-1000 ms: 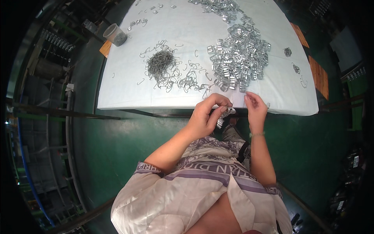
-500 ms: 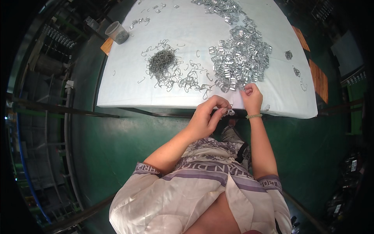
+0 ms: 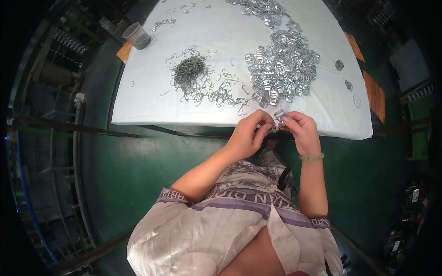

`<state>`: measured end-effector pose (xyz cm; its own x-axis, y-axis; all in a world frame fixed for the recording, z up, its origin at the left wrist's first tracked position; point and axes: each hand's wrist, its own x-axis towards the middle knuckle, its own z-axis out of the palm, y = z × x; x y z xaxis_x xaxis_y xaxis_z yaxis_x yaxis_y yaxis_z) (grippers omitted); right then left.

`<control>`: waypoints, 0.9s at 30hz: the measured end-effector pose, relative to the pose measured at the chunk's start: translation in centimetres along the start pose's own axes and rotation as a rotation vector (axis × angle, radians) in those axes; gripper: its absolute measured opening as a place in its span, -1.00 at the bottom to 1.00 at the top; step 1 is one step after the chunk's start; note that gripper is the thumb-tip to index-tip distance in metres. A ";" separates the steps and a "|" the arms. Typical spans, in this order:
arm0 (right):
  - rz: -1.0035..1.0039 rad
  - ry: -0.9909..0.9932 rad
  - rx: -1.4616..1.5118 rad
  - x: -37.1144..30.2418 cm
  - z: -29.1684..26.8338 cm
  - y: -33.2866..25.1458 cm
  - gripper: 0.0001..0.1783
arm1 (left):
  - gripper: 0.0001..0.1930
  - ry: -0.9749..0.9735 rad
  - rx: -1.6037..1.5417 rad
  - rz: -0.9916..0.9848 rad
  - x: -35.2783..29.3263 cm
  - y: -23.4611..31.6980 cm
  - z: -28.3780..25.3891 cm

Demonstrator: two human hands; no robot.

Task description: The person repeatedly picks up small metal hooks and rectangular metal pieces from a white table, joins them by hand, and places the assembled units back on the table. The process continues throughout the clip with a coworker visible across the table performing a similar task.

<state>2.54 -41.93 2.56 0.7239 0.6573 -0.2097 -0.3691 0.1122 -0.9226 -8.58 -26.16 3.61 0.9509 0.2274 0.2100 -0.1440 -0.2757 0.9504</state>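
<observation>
Just over the table's near edge, my two hands meet with their fingertips almost touching. My left hand (image 3: 250, 134) is closed, thumb against fingers, on small shiny metal clips (image 3: 275, 129); a thin wire hook may be among them, too small to tell. Between thumb and forefinger, my right hand (image 3: 305, 132) pinches another silver metal clip (image 3: 279, 114) and holds it against the left hand's pieces. Straight beyond the hands lies a large heap of such clips (image 3: 287, 69). Left of it is a tangled pile of grey wire hooks (image 3: 189, 71), with loose hooks (image 3: 223, 93) spread toward the clips.
White cloth covers the table (image 3: 156, 101). A clear plastic tub (image 3: 136, 36) with grey contents stands at its far left edge. Several small wire bunches (image 3: 348, 84) lie on the right. Wooden boards (image 3: 375, 95) jut out beside the table, above a green floor (image 3: 124, 175).
My right hand has come back from the near edge of the clip heap toward my left hand, bringing a metal clip. My left hand has stayed nearly in place.
</observation>
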 end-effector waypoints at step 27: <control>-0.516 0.171 -0.490 -2.1 2.8 -0.1 -0.83 | -0.93 0.006 -0.057 -0.041 -1.2 0.0 1.1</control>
<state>-0.55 -41.21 4.04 0.8311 0.4803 0.2801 0.3175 0.0036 -0.9482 -9.39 -27.45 3.15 0.9548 0.2430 0.1714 -0.1199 -0.2128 0.9697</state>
